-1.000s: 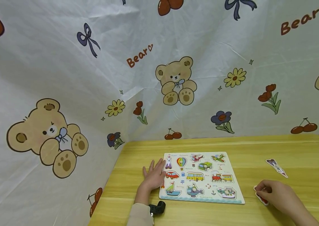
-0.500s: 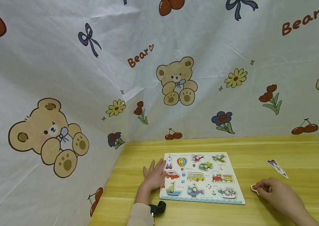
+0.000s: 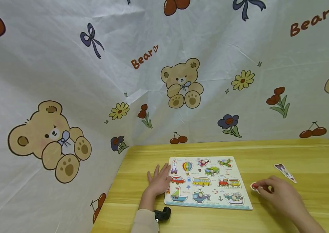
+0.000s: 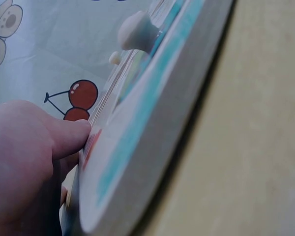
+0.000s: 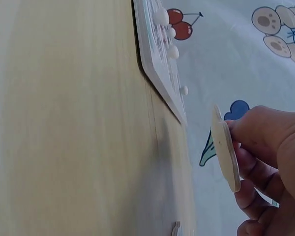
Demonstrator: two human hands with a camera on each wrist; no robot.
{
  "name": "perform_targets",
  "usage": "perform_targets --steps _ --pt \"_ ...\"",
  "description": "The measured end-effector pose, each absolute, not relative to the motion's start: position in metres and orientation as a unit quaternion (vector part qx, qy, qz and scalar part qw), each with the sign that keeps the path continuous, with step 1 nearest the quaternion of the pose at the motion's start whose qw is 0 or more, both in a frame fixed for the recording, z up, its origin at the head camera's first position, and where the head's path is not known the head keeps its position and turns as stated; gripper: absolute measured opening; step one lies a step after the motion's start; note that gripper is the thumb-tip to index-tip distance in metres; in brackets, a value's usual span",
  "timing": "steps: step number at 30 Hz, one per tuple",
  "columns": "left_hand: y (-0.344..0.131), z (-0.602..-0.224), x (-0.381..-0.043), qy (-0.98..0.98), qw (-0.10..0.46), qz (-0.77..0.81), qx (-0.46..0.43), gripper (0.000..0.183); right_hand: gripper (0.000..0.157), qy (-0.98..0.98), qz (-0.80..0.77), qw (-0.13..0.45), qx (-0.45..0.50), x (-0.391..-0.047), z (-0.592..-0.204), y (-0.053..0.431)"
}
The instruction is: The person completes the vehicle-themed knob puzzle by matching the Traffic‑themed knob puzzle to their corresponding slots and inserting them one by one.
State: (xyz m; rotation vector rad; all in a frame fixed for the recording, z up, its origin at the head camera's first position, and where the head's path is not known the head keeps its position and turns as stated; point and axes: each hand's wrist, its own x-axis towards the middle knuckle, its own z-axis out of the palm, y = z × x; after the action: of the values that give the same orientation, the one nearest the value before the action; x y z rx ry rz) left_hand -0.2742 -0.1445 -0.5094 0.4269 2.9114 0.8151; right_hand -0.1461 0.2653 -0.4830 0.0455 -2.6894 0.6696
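Note:
A wooden knob puzzle board (image 3: pixel 205 207) printed with vehicles lies flat on the table. My left hand (image 3: pixel 159 181) rests along its left edge, fingers spread, the thumb at the rim in the left wrist view. To the right of the board, my right hand (image 3: pixel 280 194) pinches a puzzle piece (image 3: pixel 254 186) with some red on its face. In the right wrist view the same puzzle piece (image 5: pixel 225 152) is tilted on edge above the table, its bare wood back showing. The fingers cover most of its picture.
A rocket-shaped puzzle piece (image 3: pixel 286 173) lies on the wooden table (image 3: pixel 312 155) beyond my right hand. White knobs (image 5: pixel 161 17) stand up from the board. A bear-print cloth (image 3: pixel 181 123) hangs behind the table and along its left side.
My right hand has lifted the red puzzle piece off the table area at the right and moved left and slightly away, closer to the board. The left hand and board have stayed put.

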Motion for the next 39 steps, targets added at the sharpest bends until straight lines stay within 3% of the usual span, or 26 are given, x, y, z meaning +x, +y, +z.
perform_targets --steps 5,14,24,39 --pt "-0.147 -0.512 -0.277 0.950 0.039 0.273 0.144 0.049 0.019 -0.946 0.237 0.217 0.038 -0.151 -0.482 0.253" --pt "-0.148 -0.514 -0.279 0.947 0.037 0.286 0.144 0.047 0.014 -0.955 0.224 0.190 0.044 -0.161 -0.467 0.225" --pt "-0.147 -0.514 -0.279 0.944 0.036 0.294 0.143 0.047 0.013 -0.951 0.227 0.196 0.070 -0.174 -0.456 0.189" --pt "-0.147 -0.512 -0.278 0.944 0.035 0.296 0.139 0.047 0.011 -0.943 0.260 0.183 0.097 -0.195 -0.458 0.134"
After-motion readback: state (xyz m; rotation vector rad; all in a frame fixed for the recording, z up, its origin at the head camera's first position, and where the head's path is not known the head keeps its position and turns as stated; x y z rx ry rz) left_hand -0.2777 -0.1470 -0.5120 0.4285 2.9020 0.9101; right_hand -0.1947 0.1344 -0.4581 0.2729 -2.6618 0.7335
